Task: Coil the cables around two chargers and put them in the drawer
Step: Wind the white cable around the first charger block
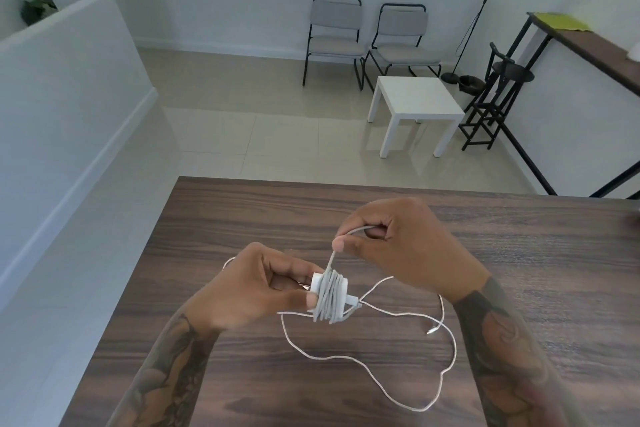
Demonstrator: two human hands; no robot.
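My left hand [256, 291] grips a white charger [317, 284] by its left end, above the dark wooden table [519, 270]. A grey cable [330, 302] is wound in many turns around the charger's body. My right hand [398, 239] pinches the free end of that cable and holds it taut, up and to the right of the charger. A second white cable [374, 374] lies in loose loops on the table under and to the right of my hands, its plug tip [431, 331] pointing left. No drawer is in view.
Beyond the table's far edge lies tiled floor with a small white side table [415, 104], two grey chairs [367, 35] and a black stool [498, 94]. A long dark shelf table [588, 42] runs along the right wall. A white partition [69, 80] stands at left.
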